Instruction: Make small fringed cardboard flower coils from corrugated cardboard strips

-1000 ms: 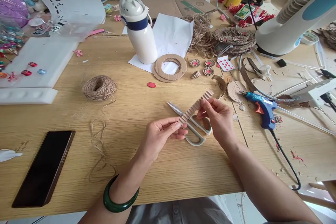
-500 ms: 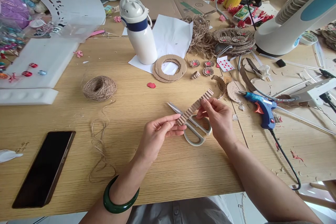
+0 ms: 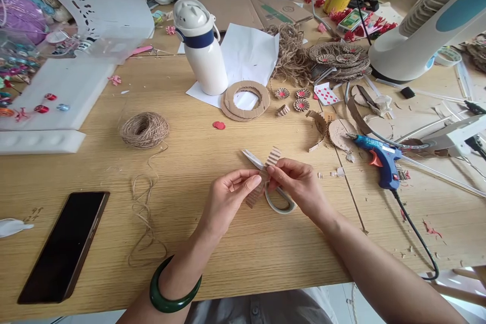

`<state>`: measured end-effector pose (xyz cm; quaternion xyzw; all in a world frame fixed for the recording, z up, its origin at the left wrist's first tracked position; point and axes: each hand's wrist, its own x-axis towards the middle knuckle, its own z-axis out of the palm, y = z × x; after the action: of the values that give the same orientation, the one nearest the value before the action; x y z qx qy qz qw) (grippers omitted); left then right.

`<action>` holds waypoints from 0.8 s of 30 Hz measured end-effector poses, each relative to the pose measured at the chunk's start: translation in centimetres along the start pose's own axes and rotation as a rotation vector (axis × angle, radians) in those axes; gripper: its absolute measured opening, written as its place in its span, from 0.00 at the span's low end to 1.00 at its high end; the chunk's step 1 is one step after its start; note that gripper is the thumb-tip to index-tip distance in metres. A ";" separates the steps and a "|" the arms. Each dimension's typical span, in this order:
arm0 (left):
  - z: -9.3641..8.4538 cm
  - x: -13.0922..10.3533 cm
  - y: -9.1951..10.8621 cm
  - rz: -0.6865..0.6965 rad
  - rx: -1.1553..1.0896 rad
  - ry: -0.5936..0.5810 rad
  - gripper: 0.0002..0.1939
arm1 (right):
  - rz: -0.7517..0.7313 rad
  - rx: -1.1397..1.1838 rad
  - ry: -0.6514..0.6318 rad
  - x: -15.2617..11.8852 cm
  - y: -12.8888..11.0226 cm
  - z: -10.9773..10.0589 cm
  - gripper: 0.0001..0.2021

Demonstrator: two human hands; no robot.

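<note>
A short strip of corrugated cardboard [image 3: 273,156] is pinched near its middle between the fingertips of both my hands. My left hand [image 3: 228,195] grips it from the left, and its lower end pokes out beneath those fingers. From the right, my right hand [image 3: 298,182] holds it with thumb and forefinger, the upper end standing above. Under the hands lies a pair of scissors [image 3: 283,208] with grey handles, partly covered by the right hand. Beyond sit cardboard rings [image 3: 230,104], small red discs [image 3: 219,125] and several pleated cardboard rosettes [image 3: 301,105] with red centres.
A twine ball [image 3: 144,129] and a phone [image 3: 64,245] lie to the left. A white bottle [image 3: 203,55] stands at the back. On the right are a blue glue gun [image 3: 387,162] with its cable, a playing card [image 3: 326,94], cardboard scraps and a white fan [image 3: 406,55].
My right hand has slid down and left along the strip from its upper end to near its middle, beside my left fingers. The strip now stands steeper, its lower end below the left hand.
</note>
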<state>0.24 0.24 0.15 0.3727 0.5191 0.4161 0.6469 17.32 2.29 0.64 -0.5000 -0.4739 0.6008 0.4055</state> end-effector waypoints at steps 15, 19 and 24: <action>0.1 -0.1 0.2 -0.015 0.067 -0.001 0.12 | 0.025 0.141 0.146 0.0 -0.3 -0.4 0.17; 0.3 -0.4 0.5 -0.004 0.029 -0.030 0.13 | 0.056 0.146 0.109 0.0 -0.3 -0.2 0.18; 0.3 -0.3 0.3 0.029 0.026 -0.013 0.11 | 0.056 0.106 0.025 -0.1 -0.2 0.1 0.18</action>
<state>0.50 0.06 0.60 0.3912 0.5148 0.4162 0.6393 17.28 2.20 0.88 -0.4983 -0.4221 0.6300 0.4202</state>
